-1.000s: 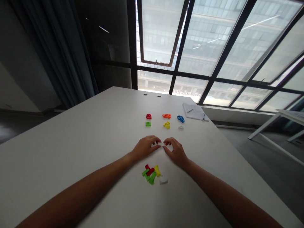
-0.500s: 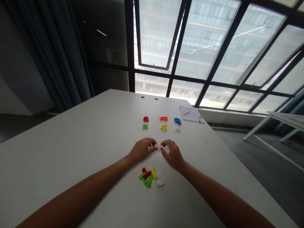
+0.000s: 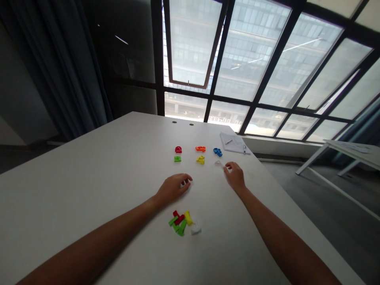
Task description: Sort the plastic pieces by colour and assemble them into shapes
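My left hand [image 3: 173, 189] rests curled on the white table [image 3: 89, 166], with a small white piece [image 3: 186, 182] showing in its fingers. My right hand [image 3: 236, 177] pinches a small white bit [image 3: 228, 168] at its fingertips, close to a pale translucent piece [image 3: 219, 163]. Beyond the hands lie a red piece [image 3: 178, 149], an orange piece [image 3: 200, 149], a blue piece [image 3: 217, 152], a green piece [image 3: 177, 159] and a yellow piece [image 3: 200, 160]. Nearer me, below my hands, sits a heap of red, green and yellow pieces [image 3: 179, 222] beside a white piece [image 3: 196, 228].
A sheet of notes with a pen [image 3: 234, 143] lies at the table's far right corner. The table's right edge runs down past my right arm. Beyond it stand a white side table [image 3: 347, 148] and a wide window.
My hands have parted from their pinch over the small white piece. The right hand has moved up and right to the translucent piece, and the left has shifted slightly left.
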Motion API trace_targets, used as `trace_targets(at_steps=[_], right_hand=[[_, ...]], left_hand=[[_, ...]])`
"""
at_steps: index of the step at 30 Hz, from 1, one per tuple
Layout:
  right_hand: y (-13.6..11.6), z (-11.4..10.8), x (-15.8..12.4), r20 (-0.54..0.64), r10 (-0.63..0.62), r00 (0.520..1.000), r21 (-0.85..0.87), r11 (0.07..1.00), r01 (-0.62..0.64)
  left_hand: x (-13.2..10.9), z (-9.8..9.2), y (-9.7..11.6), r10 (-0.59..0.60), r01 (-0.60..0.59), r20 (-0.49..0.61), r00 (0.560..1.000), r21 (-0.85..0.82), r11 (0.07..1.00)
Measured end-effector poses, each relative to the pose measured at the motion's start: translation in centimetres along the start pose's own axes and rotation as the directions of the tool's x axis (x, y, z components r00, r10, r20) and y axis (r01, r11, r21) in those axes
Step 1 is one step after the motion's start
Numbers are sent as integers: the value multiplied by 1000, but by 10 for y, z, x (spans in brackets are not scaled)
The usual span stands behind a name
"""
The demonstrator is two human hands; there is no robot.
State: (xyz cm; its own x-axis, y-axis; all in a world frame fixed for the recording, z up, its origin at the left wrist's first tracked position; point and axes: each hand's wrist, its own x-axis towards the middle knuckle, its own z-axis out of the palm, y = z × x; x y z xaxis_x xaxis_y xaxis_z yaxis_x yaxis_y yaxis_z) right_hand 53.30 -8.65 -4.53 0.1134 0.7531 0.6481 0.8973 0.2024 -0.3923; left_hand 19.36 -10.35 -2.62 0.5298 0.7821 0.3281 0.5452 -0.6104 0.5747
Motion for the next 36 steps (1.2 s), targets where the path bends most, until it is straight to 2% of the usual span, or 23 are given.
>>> trace_targets(at_steps=[3, 6, 10, 13, 15, 17, 18, 19, 21, 22, 23, 24, 25, 26, 29, 32, 34, 36], right_hand=[[28, 1, 10, 68, 176, 982, -137, 977, -166], [33, 7, 16, 123, 209, 970, -175, 967, -187], [27, 13, 17, 178, 150, 973, -167, 979, -121], [17, 7, 13, 133, 88, 987, -158, 985, -67], [3, 2, 9, 127, -11, 992, -122, 992, 27], [-21, -3, 3, 249, -156, 956, -1, 987, 162], [-36, -5, 0, 358, -234, 904, 99, 972, 212], [-53, -8, -4, 486, -301, 821, 212, 952, 223], [-89, -15, -11, 700, -390, 598, 376, 913, 157], [-106, -20, -15, 770, -434, 468, 422, 896, 136], [-122, -25, -19, 811, -456, 367, 444, 888, 122], [-135, -31, -23, 838, -462, 289, 450, 886, 112], [-146, -36, -27, 856, -462, 231, 444, 887, 126], [-153, -41, -31, 858, -466, 215, 438, 884, 164], [-158, -50, -38, 823, -504, 262, 459, 862, 215], [-142, -46, -33, 798, -524, 297, 533, 844, 56], [-129, -36, -29, 793, -481, 373, 549, 830, -98], [-119, -24, -28, 776, -375, 507, 550, 796, -254]], left_hand=[[0, 0, 2, -1, 1, 18, 1000, 9, 1000], [0, -1, 4, 7, -8, 35, 999, 33, 999], [-1, -2, 6, 18, -22, 62, 998, 64, 998], [-2, -3, 7, 33, -39, 83, 996, 77, 996], [-2, -4, 8, 45, -52, 91, 995, 82, 995], [-2, -5, 9, 51, -59, 88, 995, 88, 994], [-2, -5, 9, 52, -60, 85, 995, 91, 994], [-2, -5, 9, 54, -62, 84, 995, 93, 994], [-2, -5, 9, 56, -64, 84, 995, 97, 993], [-2, -4, 9, 57, -65, 83, 995, 98, 993], [-2, -4, 8, 60, -68, 81, 995, 97, 993], [-2, -4, 8, 63, -71, 77, 995, 95, 993], [-2, -4, 8, 68, -75, 74, 995, 93, 993], [-2, -4, 8, 73, -79, 71, 995, 90, 993], [-2, -4, 9, 84, -90, 70, 994, 78, 993], [-2, -4, 9, 78, -83, 62, 995, 75, 994], [-2, -3, 8, 64, -68, 53, 997, 77, 995], [-2, -4, 8, 55, -58, 49, 997, 67, 996]])
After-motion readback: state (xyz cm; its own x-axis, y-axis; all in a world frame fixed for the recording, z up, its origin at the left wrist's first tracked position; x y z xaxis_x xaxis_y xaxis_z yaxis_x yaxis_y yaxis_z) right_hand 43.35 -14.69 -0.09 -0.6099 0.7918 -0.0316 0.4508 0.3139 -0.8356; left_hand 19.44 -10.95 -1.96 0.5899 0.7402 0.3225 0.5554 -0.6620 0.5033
